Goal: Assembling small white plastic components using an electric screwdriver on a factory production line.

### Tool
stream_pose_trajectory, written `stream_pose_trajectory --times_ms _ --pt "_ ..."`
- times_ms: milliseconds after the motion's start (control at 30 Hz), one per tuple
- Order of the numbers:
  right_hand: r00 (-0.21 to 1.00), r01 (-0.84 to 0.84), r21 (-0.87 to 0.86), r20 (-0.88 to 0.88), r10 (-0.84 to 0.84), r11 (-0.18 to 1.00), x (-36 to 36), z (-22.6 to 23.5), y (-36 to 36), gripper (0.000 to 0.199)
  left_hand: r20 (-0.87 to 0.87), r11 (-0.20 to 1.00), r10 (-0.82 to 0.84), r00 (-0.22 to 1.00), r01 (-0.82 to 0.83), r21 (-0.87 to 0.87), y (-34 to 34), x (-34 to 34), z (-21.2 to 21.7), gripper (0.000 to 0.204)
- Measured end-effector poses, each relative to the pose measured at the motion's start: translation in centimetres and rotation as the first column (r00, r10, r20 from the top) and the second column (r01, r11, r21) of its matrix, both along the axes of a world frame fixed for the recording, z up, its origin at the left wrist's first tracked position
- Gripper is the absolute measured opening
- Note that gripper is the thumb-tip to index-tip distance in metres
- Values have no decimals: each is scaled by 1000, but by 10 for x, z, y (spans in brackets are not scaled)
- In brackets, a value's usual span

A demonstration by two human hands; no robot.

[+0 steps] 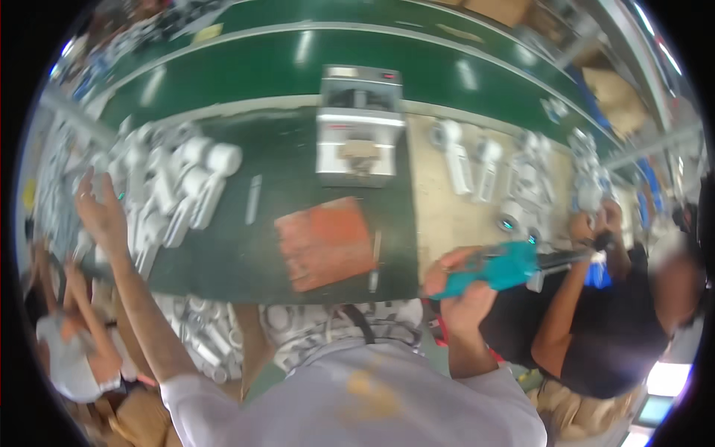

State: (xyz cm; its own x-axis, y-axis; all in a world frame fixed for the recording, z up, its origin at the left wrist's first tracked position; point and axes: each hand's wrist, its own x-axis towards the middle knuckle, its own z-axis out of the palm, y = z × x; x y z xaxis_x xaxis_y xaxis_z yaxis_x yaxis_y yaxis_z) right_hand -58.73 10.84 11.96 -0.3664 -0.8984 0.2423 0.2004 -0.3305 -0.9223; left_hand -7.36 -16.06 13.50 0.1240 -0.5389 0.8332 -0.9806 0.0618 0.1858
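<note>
Head view: my right fingers (454,259) are clamped around a teal handheld power tool (508,267), just right of the green worktop (279,160); my left fingers (88,185) are spread apart beside heaped white tubular parts (179,175). A flat orange-red sheet (325,242) lies mid-worktop.

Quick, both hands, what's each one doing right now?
Left hand: open, fingers spread, near the white parts; nothing visible in it.
Right hand: closed around the teal power tool.
</note>
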Motion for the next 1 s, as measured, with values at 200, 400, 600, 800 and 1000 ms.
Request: stream_pose_trajectory --times_ms 200,400,600,800,1000 --pt "998 34 96 -54 -29 995 -23 3 25 65 -403 377 -727 556 813 443 86 -382 42 34" --pt "984 73 159 -171 -45 985 -19 16 48 75 -242 345 -786 569 728 593 52 -549 -35 42" --pt "986 111 189 -145 -84 976 -39 11 67 71 -309 368 -705 638 702 610 63 -563 -65 37" --pt "995 61 167 -86 -47 984 -52 3 54 46 -236 304 -896 376 907 291 120 -469 -27 21" --pt "990 119 14 -83 -118 993 -19 9 2 71 -311 293 -828 467 832 471 149 -359 -31 22"
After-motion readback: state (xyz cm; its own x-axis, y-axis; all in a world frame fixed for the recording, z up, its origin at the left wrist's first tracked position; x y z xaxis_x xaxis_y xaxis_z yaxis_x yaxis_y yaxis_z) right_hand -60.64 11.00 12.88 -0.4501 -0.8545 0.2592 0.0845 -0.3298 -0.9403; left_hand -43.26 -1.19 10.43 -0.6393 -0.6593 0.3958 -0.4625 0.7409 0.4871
